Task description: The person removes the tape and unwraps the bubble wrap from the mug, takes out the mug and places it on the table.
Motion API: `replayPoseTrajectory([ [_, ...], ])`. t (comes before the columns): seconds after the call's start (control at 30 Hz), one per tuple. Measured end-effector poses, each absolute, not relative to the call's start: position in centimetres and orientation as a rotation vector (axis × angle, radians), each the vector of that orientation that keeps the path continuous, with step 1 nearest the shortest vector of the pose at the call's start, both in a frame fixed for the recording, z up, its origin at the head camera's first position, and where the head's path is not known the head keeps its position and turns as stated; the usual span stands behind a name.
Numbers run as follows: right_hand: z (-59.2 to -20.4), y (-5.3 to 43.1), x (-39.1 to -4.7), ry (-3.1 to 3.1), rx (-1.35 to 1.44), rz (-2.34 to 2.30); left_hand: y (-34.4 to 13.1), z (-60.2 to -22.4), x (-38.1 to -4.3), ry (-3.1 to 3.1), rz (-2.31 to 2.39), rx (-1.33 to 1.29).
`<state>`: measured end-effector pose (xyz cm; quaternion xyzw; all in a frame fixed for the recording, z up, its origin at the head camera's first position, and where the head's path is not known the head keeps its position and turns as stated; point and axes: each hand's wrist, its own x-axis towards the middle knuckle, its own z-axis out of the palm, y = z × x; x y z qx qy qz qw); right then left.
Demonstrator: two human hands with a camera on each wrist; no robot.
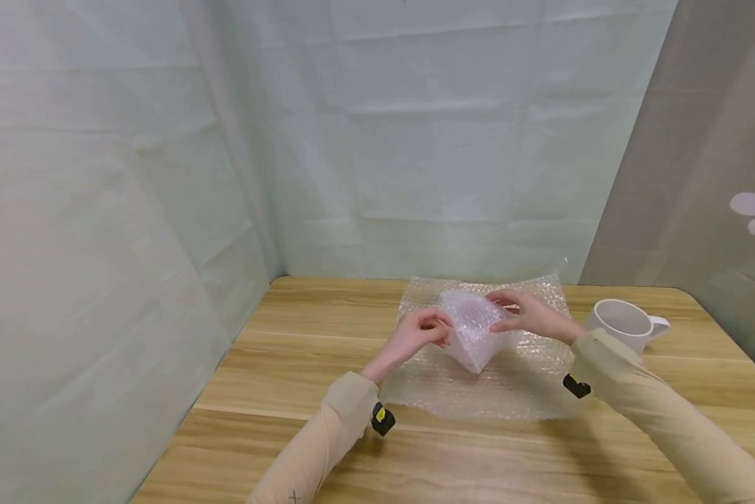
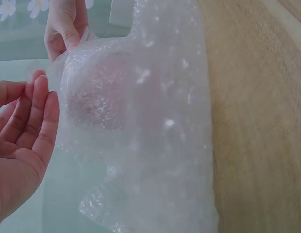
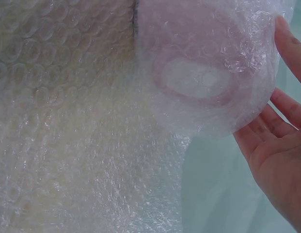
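A rounded pink object, its kind blurred by the layers, sits inside a bubble-wrap bundle (image 1: 475,325). Through the film in the right wrist view, a pale oval (image 3: 196,78) shows on it. The bundle is over a spread bubble wrap sheet (image 1: 478,395). At the bundle's left side, my left hand (image 1: 420,332) pinches the edge of the wrap between thumb and fingertips. My right hand (image 1: 529,315) holds the opposite side, thumb on the near face and fingers around the back.
A white mug (image 1: 620,325) stands at the right, beside my right forearm, its handle facing right. The wooden table (image 1: 258,392) ends at a pale curtain (image 1: 428,175) behind and another curtain at the left.
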<state>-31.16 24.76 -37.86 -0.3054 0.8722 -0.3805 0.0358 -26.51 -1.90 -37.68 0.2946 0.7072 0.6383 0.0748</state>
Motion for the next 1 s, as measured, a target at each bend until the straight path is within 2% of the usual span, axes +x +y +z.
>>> replayPoseTrajectory([
  [0.23,-37.7,24.8,-31.2,2.688,-0.936,-1.168,-2.3,-37.1,-27.0,2.141,2.000,0.946],
  [0.7,-37.9,25.0,-31.1,2.683,-0.947,-1.166,-2.9,-37.2,-27.6,2.522,1.980,0.768],
  [1.0,-37.9,24.8,-30.6,2.685,-0.963,-1.195,-2.5,-40.7,-30.8,2.568,1.966,0.749],
])
